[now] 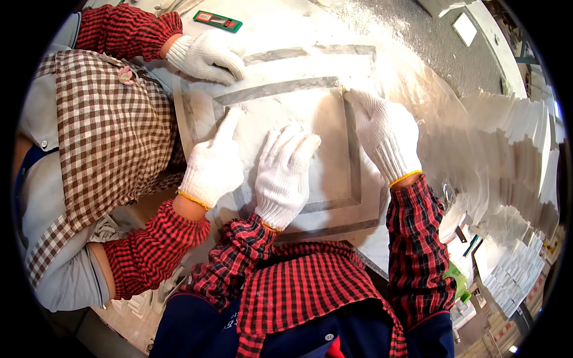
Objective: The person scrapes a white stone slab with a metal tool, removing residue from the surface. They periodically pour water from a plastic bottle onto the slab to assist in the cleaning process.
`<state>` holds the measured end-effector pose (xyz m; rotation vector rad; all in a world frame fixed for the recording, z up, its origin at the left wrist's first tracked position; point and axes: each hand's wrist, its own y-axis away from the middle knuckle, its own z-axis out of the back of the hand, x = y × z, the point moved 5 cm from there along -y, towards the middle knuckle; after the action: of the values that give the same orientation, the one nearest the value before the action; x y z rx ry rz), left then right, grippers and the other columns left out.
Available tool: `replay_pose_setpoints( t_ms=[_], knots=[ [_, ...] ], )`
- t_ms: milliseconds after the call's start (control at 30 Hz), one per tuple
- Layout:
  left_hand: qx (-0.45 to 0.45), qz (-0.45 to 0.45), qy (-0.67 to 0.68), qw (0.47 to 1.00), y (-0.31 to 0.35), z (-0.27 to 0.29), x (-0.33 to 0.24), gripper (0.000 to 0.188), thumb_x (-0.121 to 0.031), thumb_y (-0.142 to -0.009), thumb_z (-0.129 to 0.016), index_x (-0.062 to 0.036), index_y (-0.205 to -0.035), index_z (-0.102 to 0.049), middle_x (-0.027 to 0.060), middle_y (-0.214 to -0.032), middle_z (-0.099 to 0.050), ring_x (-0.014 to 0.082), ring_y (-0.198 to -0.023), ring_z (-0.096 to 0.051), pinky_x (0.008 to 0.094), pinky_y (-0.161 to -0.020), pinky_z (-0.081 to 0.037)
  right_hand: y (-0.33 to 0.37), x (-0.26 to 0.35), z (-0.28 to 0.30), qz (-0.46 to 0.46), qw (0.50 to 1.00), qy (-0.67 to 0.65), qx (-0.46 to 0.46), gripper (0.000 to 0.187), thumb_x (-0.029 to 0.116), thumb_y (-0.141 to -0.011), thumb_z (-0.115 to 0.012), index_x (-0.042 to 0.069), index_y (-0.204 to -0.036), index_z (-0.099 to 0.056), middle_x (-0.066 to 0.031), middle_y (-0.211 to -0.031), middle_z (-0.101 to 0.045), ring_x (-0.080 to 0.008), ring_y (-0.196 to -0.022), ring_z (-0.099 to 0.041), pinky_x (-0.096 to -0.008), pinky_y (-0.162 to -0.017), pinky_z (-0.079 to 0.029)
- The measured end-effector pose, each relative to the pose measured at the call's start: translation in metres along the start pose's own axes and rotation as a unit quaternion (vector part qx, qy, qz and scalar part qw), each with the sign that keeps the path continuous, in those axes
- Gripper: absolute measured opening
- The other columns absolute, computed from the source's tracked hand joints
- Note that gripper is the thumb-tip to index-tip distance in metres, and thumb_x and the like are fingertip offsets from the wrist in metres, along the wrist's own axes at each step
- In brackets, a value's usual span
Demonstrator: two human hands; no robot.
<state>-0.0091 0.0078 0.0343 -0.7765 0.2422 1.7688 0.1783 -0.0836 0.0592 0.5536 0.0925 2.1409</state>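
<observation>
A white marble panel [325, 119] with grey border strips lies in front of me. My left hand [285, 170], in a white knit glove, rests on its white middle with the fingers stretched out. At the far right corner of the inner grey border [354, 161], my gloved right hand [385, 134] points its closed fingertips down at the surface. Whatever they hold is too small to make out. A co-worker's gloved hand [215, 161] reaches a finger to the border's left corner. The co-worker's other gloved hand [206, 56] lies at the panel's far left.
A green box-cutter blade case [217, 21] lies beyond the panel. Crumpled clear plastic film [436, 107] and a stack of white sheets [513, 149] stand to the right. The co-worker in a brown checked apron [113, 125] is close on my left.
</observation>
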Motion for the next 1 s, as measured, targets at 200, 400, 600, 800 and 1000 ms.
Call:
replay_pose_setpoints(
  t_ms=[200, 400, 600, 800, 1000],
  knots=[
    [-0.004, 0.0, 0.008, 1.0, 0.001, 0.001, 0.0, 0.045, 0.0, -0.094, -0.065, -0.0062, -0.139, -0.066, 0.0156, -0.138, -0.065, 0.0379, -0.136, -0.058, 0.0555, -0.121, -0.04, -0.003, 0.0, -0.001, 0.007, 0.999, 0.03, 0.009, 0.033, 0.022, -0.103, -0.058, 0.023, -0.129, -0.078, -0.021, -0.094, -0.076, -0.0414, -0.088, -0.075, -0.0485, -0.077, -0.06],
    [-0.015, -0.005, 0.026, 1.0, 0.0, 0.002, 0.002, 0.045, 0.0, -0.093, -0.065, -0.0056, -0.138, -0.066, 0.0158, -0.137, -0.065, 0.0384, -0.136, -0.058, 0.0562, -0.12, -0.041, -0.004, 0.009, -0.001, 0.029, 0.993, 0.104, 0.054, 0.03, 0.023, -0.103, -0.057, 0.02, -0.123, -0.079, -0.0197, -0.09, -0.076, -0.0414, -0.085, -0.075, -0.0505, -0.075, -0.06],
    [-0.018, 0.001, 0.024, 1.0, 0.0, 0.0, 0.002, 0.044, -0.002, -0.093, -0.063, -0.0067, -0.137, -0.065, 0.0138, -0.138, -0.065, 0.0368, -0.137, -0.057, 0.0557, -0.122, -0.039, 0.005, 0.005, -0.007, 0.032, 0.993, 0.098, 0.053, 0.032, 0.024, -0.103, -0.056, 0.02, -0.125, -0.079, -0.0208, -0.094, -0.077, -0.0423, -0.087, -0.075, -0.05, -0.077, -0.061],
    [-0.014, 0.015, 0.022, 1.0, 0.003, -0.001, 0.003, 0.046, 0.001, -0.092, -0.063, -0.0077, -0.137, -0.066, 0.015, -0.137, -0.066, 0.0372, -0.136, -0.059, 0.0556, -0.121, -0.04, 0.007, 0.007, -0.004, 0.023, 0.995, 0.073, 0.068, 0.033, 0.022, -0.102, -0.056, 0.018, -0.126, -0.079, -0.0239, -0.099, -0.076, -0.0432, -0.091, -0.075, -0.0485, -0.08, -0.06],
    [-0.016, 0.017, 0.019, 1.0, 0.005, -0.001, 0.003, 0.046, 0.0, -0.092, -0.063, -0.0079, -0.138, -0.066, 0.0145, -0.138, -0.066, 0.0369, -0.137, -0.058, 0.0562, -0.121, -0.04, 0.012, -0.002, -0.011, 0.007, 0.997, 0.059, 0.049, 0.035, 0.021, -0.101, -0.057, 0.017, -0.129, -0.077, -0.0255, -0.098, -0.075, -0.044, -0.093, -0.074, -0.0485, -0.081, -0.059]
  ],
)
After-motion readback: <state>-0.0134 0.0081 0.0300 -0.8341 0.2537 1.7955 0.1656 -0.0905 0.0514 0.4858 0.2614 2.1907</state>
